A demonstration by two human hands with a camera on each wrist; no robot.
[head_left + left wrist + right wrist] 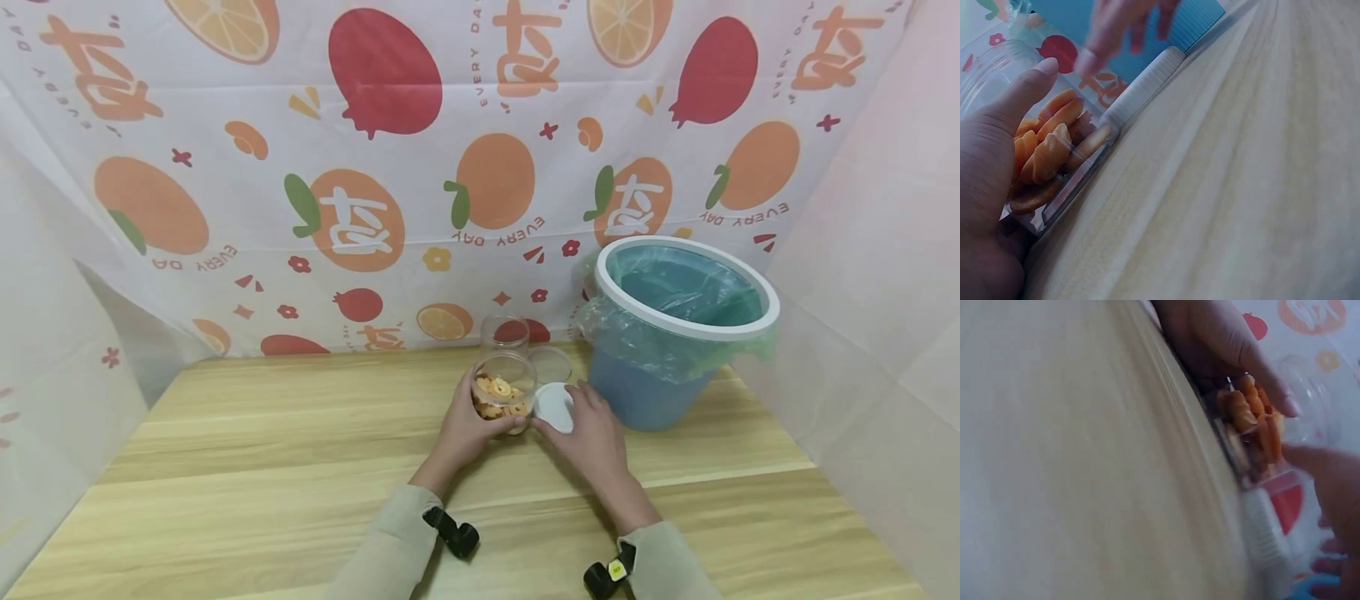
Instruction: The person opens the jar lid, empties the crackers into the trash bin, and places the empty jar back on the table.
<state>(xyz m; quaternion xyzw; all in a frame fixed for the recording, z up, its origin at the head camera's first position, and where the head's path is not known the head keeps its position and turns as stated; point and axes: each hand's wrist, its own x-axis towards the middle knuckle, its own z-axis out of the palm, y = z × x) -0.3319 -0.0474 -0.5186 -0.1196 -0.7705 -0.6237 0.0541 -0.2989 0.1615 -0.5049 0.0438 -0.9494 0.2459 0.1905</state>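
Observation:
A clear jar (486, 368) with cookies (498, 408) inside stands on the table. My left hand (463, 429) grips its side, the thumb (1030, 87) across the near wall in the left wrist view. Right of the jar is a white lid (553, 407), its ribbed edge (1147, 81) resting on the tabletop. My right hand (596, 437) hovers just above and beside the lid, fingers loosely bent. In the left wrist view a gap shows between those fingers and the lid. The right wrist view is blurred, with the right thumb near the jar wall.
A blue bucket (645, 392) with a white rim (768, 312) and a green plastic bag liner (720, 354) stands to the right. Behind the jar are another clear container (504, 327) and a clear round piece (551, 364). A fruit-print cloth (420, 292) hangs along the table's back edge.

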